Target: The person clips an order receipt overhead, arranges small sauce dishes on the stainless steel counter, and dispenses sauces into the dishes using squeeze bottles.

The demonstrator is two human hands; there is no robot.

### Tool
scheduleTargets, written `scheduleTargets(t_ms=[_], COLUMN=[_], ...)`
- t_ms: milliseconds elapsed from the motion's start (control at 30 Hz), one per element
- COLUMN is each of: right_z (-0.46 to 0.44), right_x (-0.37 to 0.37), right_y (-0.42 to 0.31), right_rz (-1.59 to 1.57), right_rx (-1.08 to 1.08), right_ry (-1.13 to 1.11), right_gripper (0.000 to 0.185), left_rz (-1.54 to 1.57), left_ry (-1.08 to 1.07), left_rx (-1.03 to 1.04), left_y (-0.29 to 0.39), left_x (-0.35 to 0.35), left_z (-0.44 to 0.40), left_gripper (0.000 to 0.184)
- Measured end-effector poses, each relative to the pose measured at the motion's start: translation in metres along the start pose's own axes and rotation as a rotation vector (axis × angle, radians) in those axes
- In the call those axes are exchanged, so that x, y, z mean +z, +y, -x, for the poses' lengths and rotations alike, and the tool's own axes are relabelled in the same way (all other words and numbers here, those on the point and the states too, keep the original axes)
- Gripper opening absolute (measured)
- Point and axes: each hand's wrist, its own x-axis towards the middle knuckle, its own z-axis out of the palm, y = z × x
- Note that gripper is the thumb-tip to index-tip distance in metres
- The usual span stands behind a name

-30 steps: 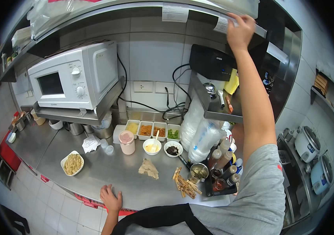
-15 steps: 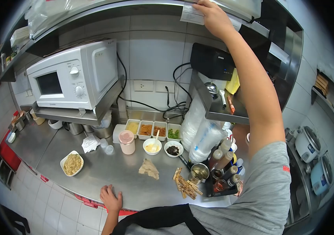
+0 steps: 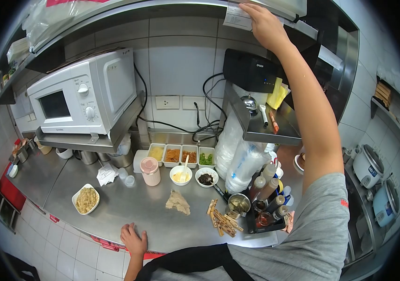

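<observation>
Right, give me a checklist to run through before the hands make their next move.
1. Right hand at the hanging paper slip: ok, the fingers are at its upper edge.
2. Firm grip on the slip: cannot tell, the fingertips' hold isn't clear.
3. Left hand free: ok, it rests at the edge of the counter.
4. Clothespins put away: not ok, they lie in a loose heap on the counter.
5. Pink cup standing upright: ok.
6. Writing on the slip readable: not ok, too small to read here.
</observation>
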Motion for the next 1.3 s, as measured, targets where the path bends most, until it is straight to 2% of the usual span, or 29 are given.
scheduleTargets(t_ms=[200,233,300,333,367,400,433,467,500,533,567,600,633,667,700,733,800,867,933,1000,1033,1100,1200,1300], right_z=[0.012,0.013,0.019,0.021,0.032,0.046,0.058,0.073,0.092,0.111,0.125,0.14,0.149,0.162,0.175,0.187,0.207,0.219,0.221,0.222,0.226,0.239,0.269,0.324], right_x=[0.017,0.007,-0.023,-0.042,-0.048,-0.057,-0.065,-0.08,-0.097,-0.119,-0.124,-0.132,-0.141,-0.157,-0.16,-0.163,-0.176,-0.18,-0.178,-0.182,-0.186,-0.195,-0.205,-0.209], right_y=[0.02,0.006,-0.036,-0.062,-0.075,-0.09,-0.111,-0.137,-0.15,-0.158,-0.161,-0.164,-0.164,-0.156,-0.154,-0.152,-0.137,-0.131,-0.135,-0.141,-0.139,-0.13,-0.114,-0.086], right_rz=[0.208,0.139,-0.039,0.009,-0.134,-0.219,-0.409,-0.391,-0.476,-0.324,-0.475,-0.548,-0.617,-0.485,-0.424,-0.344,-0.163,-0.113,-0.031,0.111,0.101,0.103,0.114,0.092], right_rx=[-0.093,-0.07,-0.034,-0.028,-0.028,-0.006,-0.103,-0.103,-0.119,-0.212,-0.368,-0.377,-0.325,-0.177,-0.033,0.114,0.352,0.516,0.562,0.59,0.64,0.695,0.775,0.983], right_ry=[0.018,0.046,0.095,0.065,0.082,0.053,0.031,-0.044,-0.157,-0.258,-0.156,-0.115,-0.125,-0.239,-0.176,-0.118,-0.208,-0.259,-0.291,-0.368,-0.366,-0.373,-0.353,-0.377], right_gripper=[0.038,0.036,0.035,0.031,0.035,0.035,0.034,0.033,0.032,0.031,0.031,0.031,0.03,0.032,0.033,0.034,0.035,0.034,0.031,0.029,0.029,0.029,0.024,0.016], left_rz=[0.012,0.014,0.357,0.544,0.668,0.984,1.087,1.225,1.307,1.397,1.462,1.532,1.578,1.622,1.667,1.677,1.701,1.743,1.627,1.618,1.566,1.527,1.489,1.457], left_ry=[-0.001,0.01,0.202,0.315,0.508,0.41,0.48,0.567,0.544,0.532,0.453,0.362,0.411,0.446,0.466,0.487,0.45,0.388,0.299,0.214,0.181,0.088,0.021,-0.223], left_rx=[-0.006,-0.007,-0.165,-0.35,-0.358,-0.672,-0.859,-0.868,-0.97,-1.089,-1.121,-1.139,-1.153,-1.162,-1.171,-1.092,-0.944,-0.86,-0.764,-0.805,-0.97,-1.055,-0.98,-0.84], left_y=[-0.003,-0.006,-0.04,-0.056,-0.079,-0.096,-0.099,-0.125,-0.141,-0.15,-0.158,-0.165,-0.17,-0.172,-0.173,-0.182,-0.199,-0.209,-0.241,-0.234,-0.226,-0.213,-0.177,-0.146], left_x=[0.002,0.003,0.021,0.027,0.034,0.016,-0.002,0.003,-0.002,-0.009,-0.015,-0.018,-0.02,-0.019,-0.015,-0.009,0.006,0.01,0.029,0.03,0.028,0.031,0.034,0.036], left_z=[-0.001,0.001,-0.005,-0.015,-0.026,-0.039,-0.052,-0.065,-0.08,-0.093,-0.105,-0.118,-0.13,-0.144,-0.155,-0.163,-0.172,-0.189,-0.216,-0.243,-0.256,-0.274,-0.277,-0.261], left_gripper=[0.062,0.063,0.062,0.059,0.06,0.061,0.064,0.065,0.068,0.064,0.061,0.059,0.055,0.052,0.05,0.048,0.046,0.045,0.05,0.062,0.069,0.076,0.077,0.075])
